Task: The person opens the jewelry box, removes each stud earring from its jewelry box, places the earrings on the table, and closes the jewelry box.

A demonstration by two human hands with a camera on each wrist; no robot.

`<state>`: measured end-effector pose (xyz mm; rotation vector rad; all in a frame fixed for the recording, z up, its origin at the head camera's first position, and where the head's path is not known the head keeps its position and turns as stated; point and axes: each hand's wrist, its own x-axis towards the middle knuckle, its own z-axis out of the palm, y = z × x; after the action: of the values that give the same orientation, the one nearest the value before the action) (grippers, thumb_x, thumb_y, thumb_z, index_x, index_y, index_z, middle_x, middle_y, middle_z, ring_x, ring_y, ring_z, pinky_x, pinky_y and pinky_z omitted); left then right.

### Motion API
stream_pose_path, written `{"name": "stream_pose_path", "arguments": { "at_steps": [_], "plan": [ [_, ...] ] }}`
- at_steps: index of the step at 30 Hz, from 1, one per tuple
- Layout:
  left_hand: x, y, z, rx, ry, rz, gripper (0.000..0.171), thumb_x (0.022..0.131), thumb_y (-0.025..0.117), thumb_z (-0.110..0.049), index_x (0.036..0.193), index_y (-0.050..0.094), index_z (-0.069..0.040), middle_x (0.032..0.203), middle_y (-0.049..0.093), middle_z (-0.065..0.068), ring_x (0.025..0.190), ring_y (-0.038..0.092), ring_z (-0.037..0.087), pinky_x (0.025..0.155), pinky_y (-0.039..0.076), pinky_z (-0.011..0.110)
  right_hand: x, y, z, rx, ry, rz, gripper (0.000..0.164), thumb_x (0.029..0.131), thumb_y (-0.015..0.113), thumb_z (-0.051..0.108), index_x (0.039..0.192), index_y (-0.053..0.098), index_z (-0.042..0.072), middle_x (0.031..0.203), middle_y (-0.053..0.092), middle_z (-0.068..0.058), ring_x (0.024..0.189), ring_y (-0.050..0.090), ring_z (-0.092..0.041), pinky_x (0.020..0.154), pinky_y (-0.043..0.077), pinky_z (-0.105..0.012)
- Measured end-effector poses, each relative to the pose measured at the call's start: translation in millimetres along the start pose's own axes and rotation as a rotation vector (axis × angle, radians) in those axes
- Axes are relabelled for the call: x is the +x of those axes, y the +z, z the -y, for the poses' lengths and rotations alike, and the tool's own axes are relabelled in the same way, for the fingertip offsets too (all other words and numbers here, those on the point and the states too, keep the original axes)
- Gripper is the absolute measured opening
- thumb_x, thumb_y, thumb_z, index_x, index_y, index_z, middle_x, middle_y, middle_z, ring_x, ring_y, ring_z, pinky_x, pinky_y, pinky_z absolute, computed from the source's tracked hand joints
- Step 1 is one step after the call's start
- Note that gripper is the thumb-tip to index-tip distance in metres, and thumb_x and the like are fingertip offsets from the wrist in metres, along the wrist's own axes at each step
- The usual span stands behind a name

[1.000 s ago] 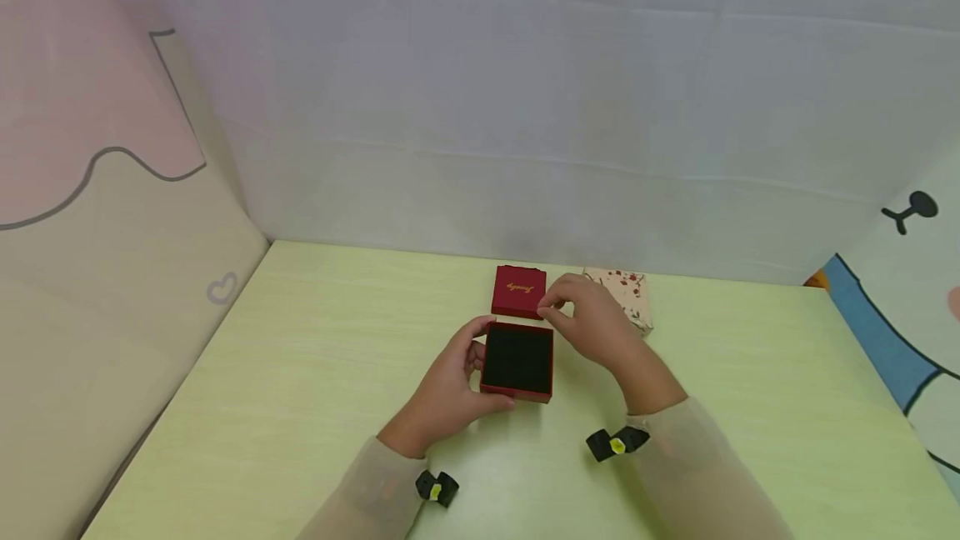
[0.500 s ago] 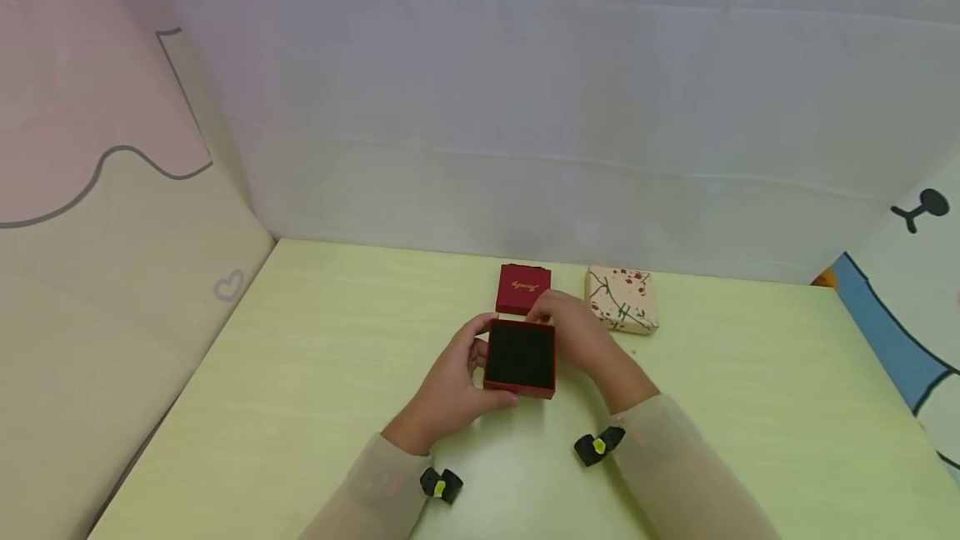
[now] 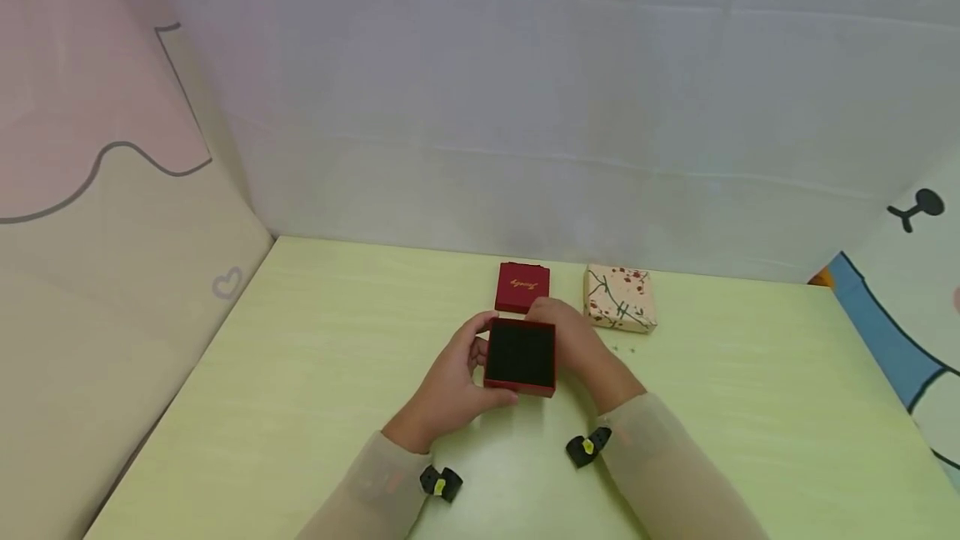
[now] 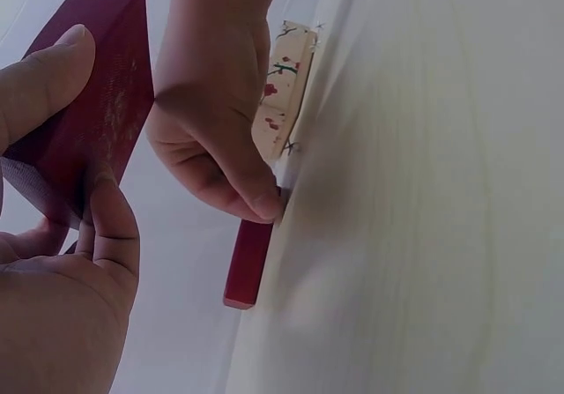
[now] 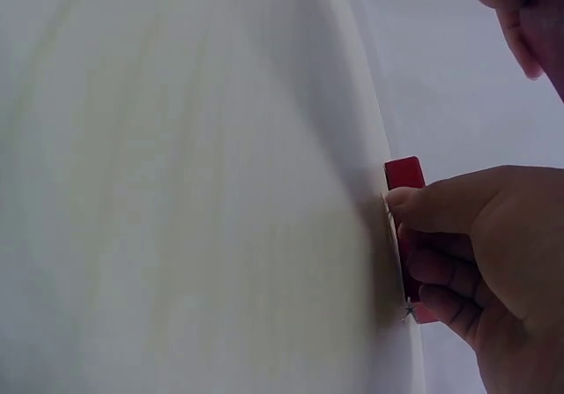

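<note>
My left hand [image 3: 446,390] grips a red square box base [image 4: 97,85] with a black insert [image 3: 521,352], held up over the table. Behind that base my right hand [image 3: 573,336] reaches down to the table, partly hidden in the head view. Its thumb tip [image 5: 403,198] and curled fingers are at the table surface, in front of the red lid [image 3: 522,287] marked with gold lettering. A tiny thin thing shows at the thumb tip; I cannot tell whether it is pinched. Two tiny pieces lie right of this hand, one a star-shaped piece [image 5: 410,309] in the right wrist view.
A cream box with red blossoms and dark branches [image 3: 621,298] lies right of the lid, near the table's back edge. The pale yellow-green table [image 3: 337,332] meets a grey-white cloth [image 3: 480,107] behind. Printed cloths hang at both sides.
The right hand has moved down and left, from beside the lid to behind the box base, uncovering the blossom box and two tiny pieces. The left hand keeps its grip, nearly still.
</note>
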<state>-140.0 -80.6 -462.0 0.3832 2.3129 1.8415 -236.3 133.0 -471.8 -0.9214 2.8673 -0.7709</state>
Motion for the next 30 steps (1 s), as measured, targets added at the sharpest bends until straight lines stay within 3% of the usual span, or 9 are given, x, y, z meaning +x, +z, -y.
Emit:
{"name": "stream_pose_path", "arguments": {
  "at_steps": [11, 17, 21, 24, 30],
  "plan": [
    [0.5, -0.1, -0.4, 0.013, -0.01, -0.005, 0.095, 0.08, 0.091, -0.018, 0.157, 0.035, -0.016, 0.115, 0.058, 0.005, 0.109, 0.056, 0.023, 0.097, 0.052, 0.034, 2, -1, -1, -0.007, 0.018, 0.025, 0.004, 0.094, 0.073, 0.011, 0.092, 0.075, 0.009, 0.091, 0.065, -0.001, 0.087, 0.06, -0.023, 0.087, 0.053, -0.042],
    [2.1, 0.9, 0.6, -0.003, -0.01, 0.002, 0.097, 0.08, 0.091, -0.017, 0.158, 0.034, -0.015, 0.115, 0.059, 0.004, 0.109, 0.056, 0.022, 0.099, 0.052, 0.036, -1, -12, 1, 0.01, 0.134, 0.028, 0.01, 0.091, 0.077, 0.007, 0.101, 0.076, 0.007, 0.099, 0.066, -0.004, 0.095, 0.061, -0.025, 0.093, 0.054, -0.044],
    [2.8, 1.2, 1.8, -0.001, -0.011, 0.005, 0.099, 0.079, 0.092, -0.017, 0.158, 0.033, -0.015, 0.116, 0.059, 0.002, 0.109, 0.056, 0.022, 0.099, 0.052, 0.036, 4, -22, 0, 0.003, 0.227, 0.024, 0.008, 0.097, 0.072, 0.015, 0.1, 0.077, 0.01, 0.103, 0.065, -0.004, 0.095, 0.06, -0.024, 0.091, 0.054, -0.043],
    [2.8, 1.1, 1.9, 0.007, -0.018, 0.003, 0.099, 0.079, 0.092, -0.018, 0.158, 0.033, -0.017, 0.116, 0.059, 0.001, 0.11, 0.056, 0.021, 0.098, 0.052, 0.035, 10, -29, 1, -0.015, 0.281, 0.015, 0.016, 0.099, 0.07, 0.024, 0.105, 0.076, 0.01, 0.108, 0.063, -0.006, 0.098, 0.058, -0.026, 0.091, 0.054, -0.044],
    [2.2, 1.1, 1.3, 0.024, -0.026, 0.0, 0.099, 0.079, 0.092, -0.019, 0.159, 0.033, -0.018, 0.117, 0.059, 0.001, 0.11, 0.056, 0.021, 0.098, 0.052, 0.037, 25, -33, -2, -0.108, 0.348, 0.045, 0.049, 0.097, 0.071, 0.036, 0.133, 0.063, 0.004, 0.13, 0.058, -0.015, 0.112, 0.057, -0.032, 0.103, 0.05, -0.049]
  ]
}}
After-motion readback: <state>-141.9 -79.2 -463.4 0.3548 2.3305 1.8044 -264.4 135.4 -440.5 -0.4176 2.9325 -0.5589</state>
